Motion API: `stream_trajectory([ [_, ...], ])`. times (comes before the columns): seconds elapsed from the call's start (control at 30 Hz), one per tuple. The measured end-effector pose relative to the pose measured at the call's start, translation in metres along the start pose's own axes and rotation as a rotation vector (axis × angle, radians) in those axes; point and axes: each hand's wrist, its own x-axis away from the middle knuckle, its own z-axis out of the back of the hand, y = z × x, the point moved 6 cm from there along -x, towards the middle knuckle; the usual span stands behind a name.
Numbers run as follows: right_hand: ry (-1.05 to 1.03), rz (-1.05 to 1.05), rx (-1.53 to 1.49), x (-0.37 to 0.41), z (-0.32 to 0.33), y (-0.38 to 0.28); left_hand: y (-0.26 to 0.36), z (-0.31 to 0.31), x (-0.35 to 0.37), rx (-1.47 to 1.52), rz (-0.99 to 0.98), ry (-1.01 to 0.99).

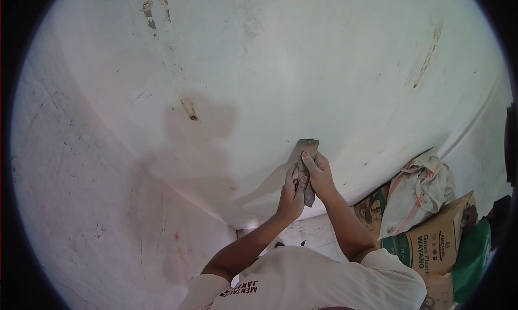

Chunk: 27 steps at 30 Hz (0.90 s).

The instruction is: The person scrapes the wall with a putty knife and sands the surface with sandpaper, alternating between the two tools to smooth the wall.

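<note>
Left hand point(292, 195) and right hand point(320, 175) both grip a grey, flat-bladed scraper point(308, 145) near the stained, pale wall point(259, 94).

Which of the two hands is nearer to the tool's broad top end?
The right hand: its thumb lies just below the broad end of the tool, while the left hand is lower.

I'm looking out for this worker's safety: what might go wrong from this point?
The right hand has its thumb close to the wide end of the flat tool; if that edge is sharp, a slip might cut it.

The fingers of the left hand look dusty, which might weaken the grip.

The cardboard box stands near the right arm, so a wide elbow swing might knock it.
</note>
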Motion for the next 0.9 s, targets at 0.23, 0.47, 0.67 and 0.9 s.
stream_trajectory([
  [0.23,0.171,0.097,-0.017,0.011,0.004,0.012,-0.003,0.001,0.016,-0.104,-0.077,0.062],
  [0.47,0.183,0.120,0.037,0.006,0.003,0.003,0.016,0.000,0.016,-0.056,0.140,0.006],
  [0.67,0.165,0.130,0.110,0.003,0.007,0.006,0.011,0.005,0.013,-0.226,-0.090,0.064],
  [0.9,0.144,0.128,0.078,0.001,0.002,-0.009,0.016,-0.004,0.012,-0.071,0.013,0.026],
])
